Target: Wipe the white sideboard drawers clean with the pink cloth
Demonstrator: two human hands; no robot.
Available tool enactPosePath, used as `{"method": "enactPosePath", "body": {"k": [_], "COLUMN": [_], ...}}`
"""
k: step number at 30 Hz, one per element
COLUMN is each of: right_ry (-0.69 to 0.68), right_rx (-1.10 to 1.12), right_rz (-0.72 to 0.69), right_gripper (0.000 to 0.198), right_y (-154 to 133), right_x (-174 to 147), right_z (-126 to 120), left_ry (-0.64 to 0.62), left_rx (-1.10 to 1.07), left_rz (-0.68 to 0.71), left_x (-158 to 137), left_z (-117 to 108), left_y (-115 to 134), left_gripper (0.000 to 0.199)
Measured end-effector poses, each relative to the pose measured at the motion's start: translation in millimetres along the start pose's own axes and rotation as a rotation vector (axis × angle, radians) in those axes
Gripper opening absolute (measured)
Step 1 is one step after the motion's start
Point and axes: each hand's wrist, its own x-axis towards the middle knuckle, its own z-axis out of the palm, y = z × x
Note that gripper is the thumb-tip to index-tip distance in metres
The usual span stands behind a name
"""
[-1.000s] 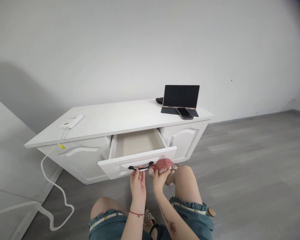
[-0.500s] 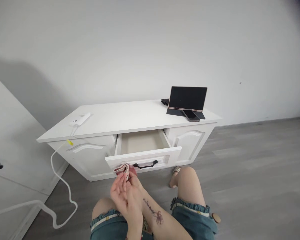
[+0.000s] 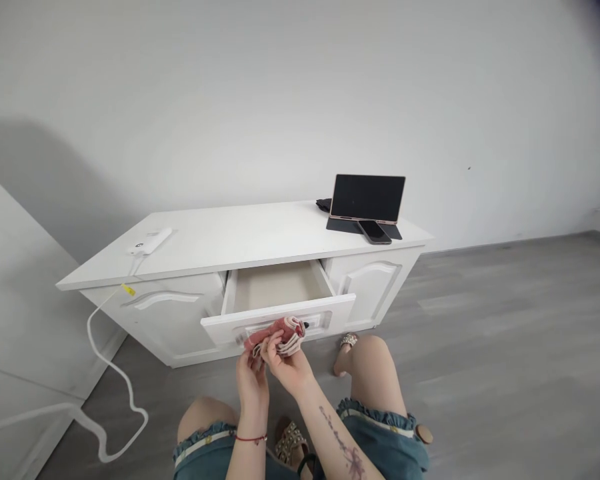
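A folded red cloth with pale, layered edges is held between both my hands, just in front of the pulled-out drawer. My left hand grips its left end from below. My right hand has its fingers wrapped round the right part, where the folded layers show. The cloth covers most of the drawer's black handle. Inside the drawer, the pale bottom is visible.
On the white cabinet top stand a dark-screened tablet, a phone and a white power strip. Its white cable hangs at the left. A white door is at far left. My knees flank my arms.
My hands have drawn apart from their crossed position, and the cloth has swung to lie lengthwise, more to the right. The view has shifted slightly.
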Motion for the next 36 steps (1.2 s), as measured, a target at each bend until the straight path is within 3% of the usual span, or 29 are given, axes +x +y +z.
{"method": "enactPosePath", "body": {"k": [6, 13, 18, 21, 26, 30, 33, 36], "right_ry": [-0.065, -0.131, -0.246, -0.288, -0.249, -0.154, -0.022, 0.08], "right_rx": [-0.23, -0.661, -0.704, -0.719, -0.8, -1.103, -1.318, -1.259], "right_rz": [-0.063, -0.384, -0.421, -0.525, -0.795, -0.739, -0.725, -0.693], "right_gripper": [0.017, 0.016, 0.023, 0.022, 0.027, 0.038, 0.048, 0.059], "right_y": [-40, -109, -137, -147, -160, -164, -167, -174], "right_x": [-24, -41, -52, -64, -86, -98, -101, -99], "right_z": [1, -1, -8, -11, -2, 1, -14, -40], "left_ry": [0.078, -0.081, -0.056, -0.05, -0.09, -0.121, -0.117, -0.113], "left_rx": [0.055, 0.039, 0.034, 0.033, 0.035, 0.036, 0.055, 0.081], "left_rz": [-0.12, -0.109, -0.077, -0.067, -0.044, -0.058, -0.103, -0.14], "left_x": [2, 1, 6, 9, 21, 37, 49, 60], "left_z": [24, 33, 33, 33, 32, 40, 53, 68], "left_y": [-9, -21, -28, -29, -32, -31, -25, -17], "left_gripper": [0.018, 0.033, 0.039, 0.039, 0.04, 0.038, 0.038, 0.039]}}
